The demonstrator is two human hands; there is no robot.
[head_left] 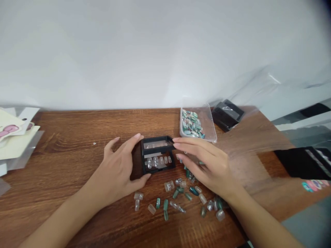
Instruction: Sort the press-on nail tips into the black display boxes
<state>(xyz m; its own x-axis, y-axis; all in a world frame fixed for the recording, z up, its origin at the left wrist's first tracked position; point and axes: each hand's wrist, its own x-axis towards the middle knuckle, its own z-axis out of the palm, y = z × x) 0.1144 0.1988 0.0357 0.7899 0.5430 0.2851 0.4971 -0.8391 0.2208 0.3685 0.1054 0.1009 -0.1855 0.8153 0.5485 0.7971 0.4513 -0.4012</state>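
Head camera view: a black case (158,170) lies between 2 bare hands on the wood-patterned table (77,131), its long axis running left to right, tipped slightly so that its right end sits a little farther from the person. Its windowed lid (158,150) is raised at the far side; the exact angle is hard to read. Inside, along the same axis, runs a row of 5 clear press-on nails (155,161), 2 larger at the left and 3 smaller at the right.

From the left hand (117,163), the case lies directly to the right. This hand spans the case's left end, index fingertip at the far corner and thumb at the near edge, gripping it lightly front to back. From the right hand (207,158), the case lies to the left and slightly beyond. Its fingers are loosely bent, with 2 fingertips at the right end of the lid; whether they pinch it, I cannot tell. Neither hand is clearly nearer, since both meet the case, at opposite ends.

Loose green and clear nails (166,205) lie scattered on the near side, some partly under the right hand. Beyond that hand stands a clear plastic box (212,125) of more nails, with other black cases (226,115) just to its right.
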